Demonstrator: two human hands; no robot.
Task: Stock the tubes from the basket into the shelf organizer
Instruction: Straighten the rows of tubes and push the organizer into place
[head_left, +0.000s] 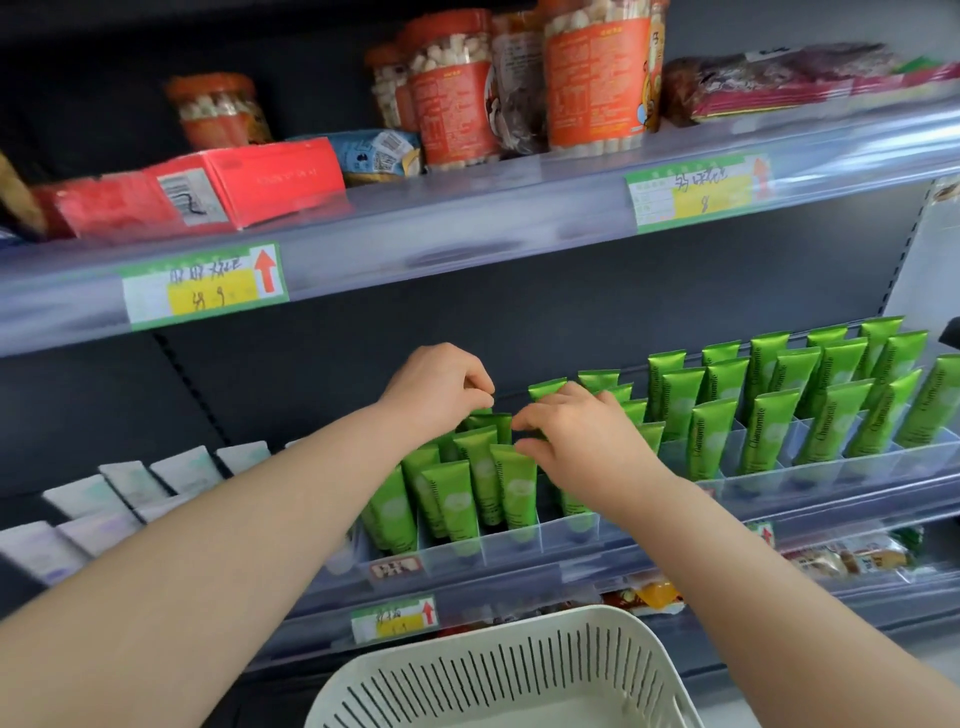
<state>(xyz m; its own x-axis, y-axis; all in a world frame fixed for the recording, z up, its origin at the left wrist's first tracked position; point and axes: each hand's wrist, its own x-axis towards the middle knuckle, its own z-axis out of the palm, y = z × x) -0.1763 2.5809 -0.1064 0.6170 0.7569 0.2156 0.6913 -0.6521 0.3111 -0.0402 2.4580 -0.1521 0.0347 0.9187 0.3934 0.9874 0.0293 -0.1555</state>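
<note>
Store shelving with a dark back panel fills the view, and a clear shelf organizer with divided slots runs along the middle shelf, holding rows of upright green tubes with crimped ends up. Both hands work at the back of the left slots: the left hand has its fingers pinched on a tube's crimped top edge, and the right hand curls its fingers over neighbouring tubes, though whether it grips one I cannot tell. This looks like seating and straightening a tube. Next comes a reach down to the white slotted basket, whose visible part shows no tubes.
</note>
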